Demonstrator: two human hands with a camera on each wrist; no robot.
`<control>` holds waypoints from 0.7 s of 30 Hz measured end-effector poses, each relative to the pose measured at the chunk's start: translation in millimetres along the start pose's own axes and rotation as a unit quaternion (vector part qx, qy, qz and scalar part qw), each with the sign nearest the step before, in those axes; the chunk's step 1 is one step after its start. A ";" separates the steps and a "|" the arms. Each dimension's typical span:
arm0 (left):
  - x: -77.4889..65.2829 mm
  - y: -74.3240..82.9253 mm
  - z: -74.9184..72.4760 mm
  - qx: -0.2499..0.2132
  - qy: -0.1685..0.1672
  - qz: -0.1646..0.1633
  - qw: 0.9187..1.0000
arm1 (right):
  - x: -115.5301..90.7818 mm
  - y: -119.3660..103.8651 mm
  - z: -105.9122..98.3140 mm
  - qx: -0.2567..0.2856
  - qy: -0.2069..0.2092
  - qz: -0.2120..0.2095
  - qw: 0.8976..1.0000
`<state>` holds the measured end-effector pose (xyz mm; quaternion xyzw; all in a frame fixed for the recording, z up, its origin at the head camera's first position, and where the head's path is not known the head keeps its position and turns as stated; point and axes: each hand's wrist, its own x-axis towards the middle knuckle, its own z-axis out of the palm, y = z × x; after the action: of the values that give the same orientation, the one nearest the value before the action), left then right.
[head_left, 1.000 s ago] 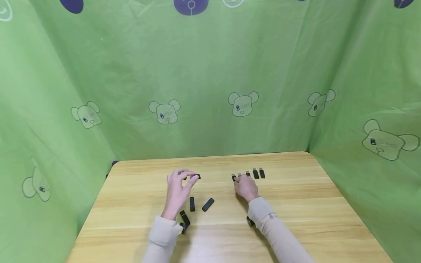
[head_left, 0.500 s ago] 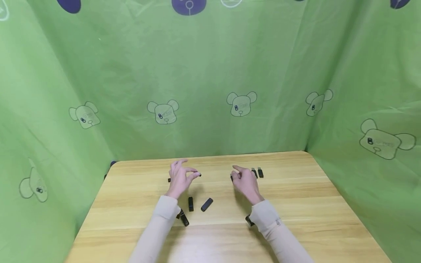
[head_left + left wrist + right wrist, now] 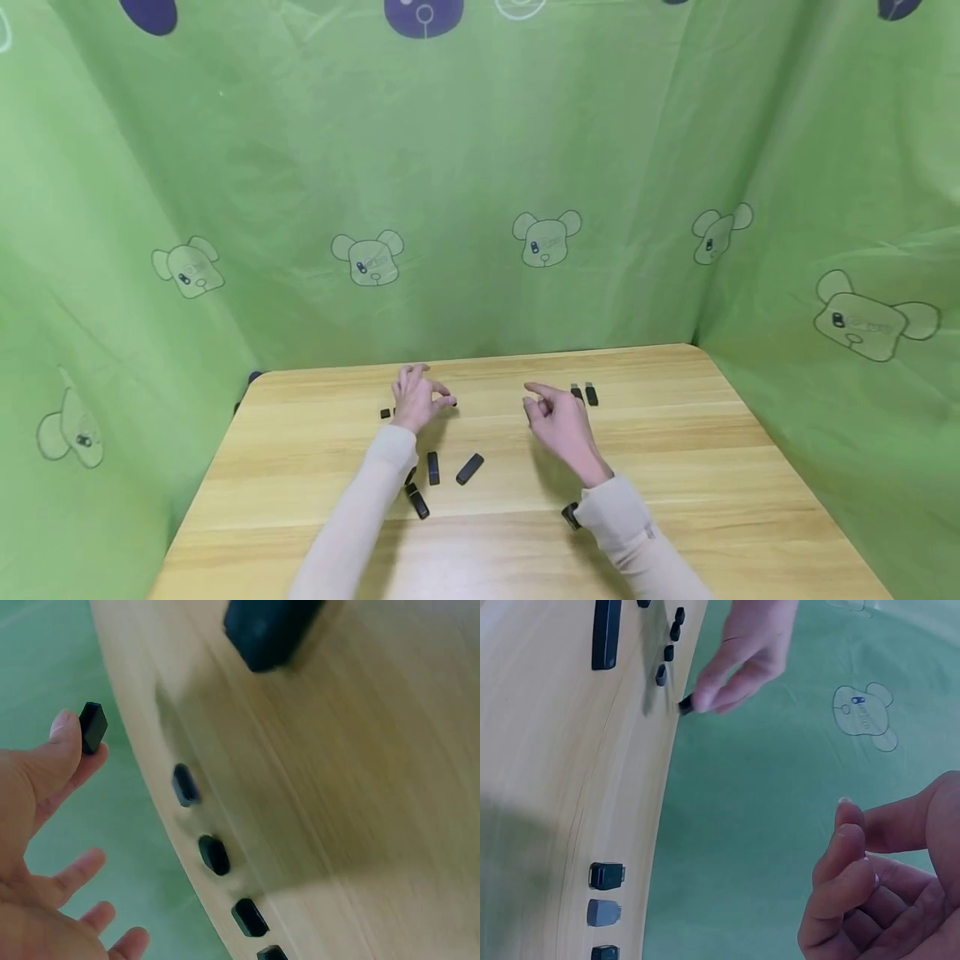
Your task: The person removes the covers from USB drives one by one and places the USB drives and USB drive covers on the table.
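Over wooden table (image 3: 712, 483), left hand (image 3: 415, 405) pinches small black cap (image 3: 94, 729); right hand (image 3: 564, 429) loosely curled.

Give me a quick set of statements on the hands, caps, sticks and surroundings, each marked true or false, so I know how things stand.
1. The left hand pinches a black cap. True.
2. That cap is the only one in sight. False: more caps lie in a row on the table.
3. Beside the right hand, two sticks show bare metal ends. True.
4. Those ends point away from the curtain. False: they point toward it.
5. The curtain has bear heads on it. True.
6. Both sleeves are dark. False: they are light.
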<state>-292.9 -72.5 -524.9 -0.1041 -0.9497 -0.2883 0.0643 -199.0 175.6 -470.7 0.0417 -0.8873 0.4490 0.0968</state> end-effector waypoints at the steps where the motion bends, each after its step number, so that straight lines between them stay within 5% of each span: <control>1: 0.8 -1.2 1.7 0.004 -0.004 -0.005 1.000 | -1.8 -1.2 -0.3 0.001 0.001 -0.003 1.000; 13: 4.4 -9.0 12.3 0.082 -0.016 -0.001 0.996 | -12.3 -6.2 -3.0 0.016 -0.010 -0.005 1.000; 21: 4.7 -10.4 14.9 0.091 -0.034 -0.012 0.995 | -14.1 -8.5 -6.4 0.019 -0.011 -0.003 1.000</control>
<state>-300.8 -71.9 -541.8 -0.0965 -0.9748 -0.1975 0.0374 -183.0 175.6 -463.3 0.0512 -0.8797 0.4646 0.0880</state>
